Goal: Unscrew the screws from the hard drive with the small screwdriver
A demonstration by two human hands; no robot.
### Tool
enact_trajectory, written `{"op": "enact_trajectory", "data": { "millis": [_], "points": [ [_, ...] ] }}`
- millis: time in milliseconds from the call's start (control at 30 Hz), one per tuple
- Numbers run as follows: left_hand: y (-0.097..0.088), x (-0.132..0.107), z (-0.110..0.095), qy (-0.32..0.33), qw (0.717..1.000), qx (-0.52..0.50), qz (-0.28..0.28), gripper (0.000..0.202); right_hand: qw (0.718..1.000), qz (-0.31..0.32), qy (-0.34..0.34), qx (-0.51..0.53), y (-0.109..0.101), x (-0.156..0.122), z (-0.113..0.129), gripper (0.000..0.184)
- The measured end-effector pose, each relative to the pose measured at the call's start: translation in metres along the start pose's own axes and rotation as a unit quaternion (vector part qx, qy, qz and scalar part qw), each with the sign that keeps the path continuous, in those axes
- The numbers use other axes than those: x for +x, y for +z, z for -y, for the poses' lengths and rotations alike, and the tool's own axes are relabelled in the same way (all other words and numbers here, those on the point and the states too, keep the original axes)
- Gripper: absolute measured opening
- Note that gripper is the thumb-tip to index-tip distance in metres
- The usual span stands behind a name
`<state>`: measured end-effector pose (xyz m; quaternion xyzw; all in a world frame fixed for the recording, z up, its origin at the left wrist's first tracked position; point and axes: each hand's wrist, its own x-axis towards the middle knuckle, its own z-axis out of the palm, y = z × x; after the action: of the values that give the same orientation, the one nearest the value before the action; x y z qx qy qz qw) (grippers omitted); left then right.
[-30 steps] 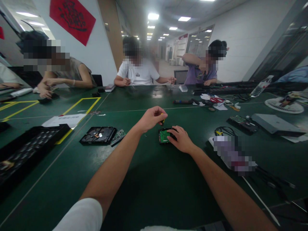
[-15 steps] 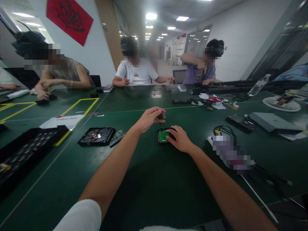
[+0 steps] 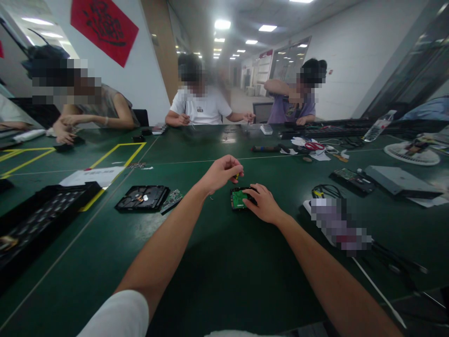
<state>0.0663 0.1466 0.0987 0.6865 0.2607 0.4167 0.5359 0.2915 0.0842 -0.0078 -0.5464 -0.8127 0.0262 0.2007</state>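
Observation:
A hard drive (image 3: 237, 199) lies on the green table with its green circuit board facing up. My right hand (image 3: 263, 201) holds its right side, the thumb over the board and the fingers along the far edge. Above the drive's far left corner, my left hand (image 3: 222, 174) pinches a small black-and-yellow screwdriver (image 3: 237, 177). Fingers cover most of that tool, and I cannot make out whether its tip touches the drive.
To the left lie an opened black drive case (image 3: 143, 198), a loose circuit board (image 3: 172, 201) and a long black tray (image 3: 45, 220). On the right are a grey metal box (image 3: 403, 181), another drive (image 3: 352, 180) and cables. Three people (image 3: 199, 105) sit across the table.
My left hand has turned slightly around the screwdriver, and yellow now shows on it. My right hand stays on the hard drive. The view has shifted a little.

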Motion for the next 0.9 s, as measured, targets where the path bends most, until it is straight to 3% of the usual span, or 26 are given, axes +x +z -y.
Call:
{"op": "enact_trajectory", "data": {
  "millis": [300, 533, 733, 900],
  "points": [
    [-0.0033, 0.0032, 0.0027, -0.036, 0.994, -0.098, -0.018, 0.020, 1.000, 0.003, -0.003, -0.005, -0.0006, -0.0002, 0.0006, 0.045],
    [-0.0020, 0.0031, 0.0039, -0.040, 0.996, -0.009, -0.075, 0.027, 1.000, -0.001, -0.002, -0.003, -0.0001, 0.0004, -0.0002, 0.044],
    [-0.0027, 0.0009, 0.0007, -0.012, 1.000, -0.027, -0.008, 0.023, 1.000, 0.002, -0.004, 0.004, -0.0005, 0.0001, -0.0004, 0.045],
    [-0.0044, 0.0032, 0.0035, -0.023, 0.998, -0.058, 0.000, 0.024, 1.000, -0.008, -0.005, 0.001, 0.0011, 0.0001, -0.0008, 0.044]
  ]
}}
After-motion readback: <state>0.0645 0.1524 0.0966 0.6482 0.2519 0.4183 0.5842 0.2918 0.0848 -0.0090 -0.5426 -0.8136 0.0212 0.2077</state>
